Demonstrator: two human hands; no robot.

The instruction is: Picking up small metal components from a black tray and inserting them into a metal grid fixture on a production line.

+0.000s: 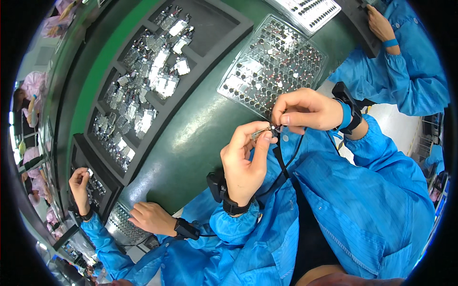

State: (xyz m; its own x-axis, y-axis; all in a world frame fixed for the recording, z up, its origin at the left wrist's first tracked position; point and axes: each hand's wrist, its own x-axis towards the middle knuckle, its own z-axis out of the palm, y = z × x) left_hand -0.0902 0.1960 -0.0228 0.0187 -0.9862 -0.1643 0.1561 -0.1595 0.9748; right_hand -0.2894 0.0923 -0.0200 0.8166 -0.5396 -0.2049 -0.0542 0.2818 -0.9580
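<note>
In front of my chest, my left hand [245, 162] pinches a small circuit board [259, 134] between thumb and fingertips. My right hand [312, 112] is closed in a pinch at the board's right end. A tiny dark part [274, 128] shows there, against the board. What the right fingers grip is too small and too covered to name. Just beyond my hands lies a clear plastic tray [229, 77] with many small black round parts in its pockets. Both of my wrists carry black strapped devices.
A large black divided tray [191, 81] heaped with small metallic boards stands at left on the green table [191, 126]. A white tray [310, 7] with rows of black parts lies at the far side. Co-workers' hands [150, 218] are at lower left and upper right [380, 25].
</note>
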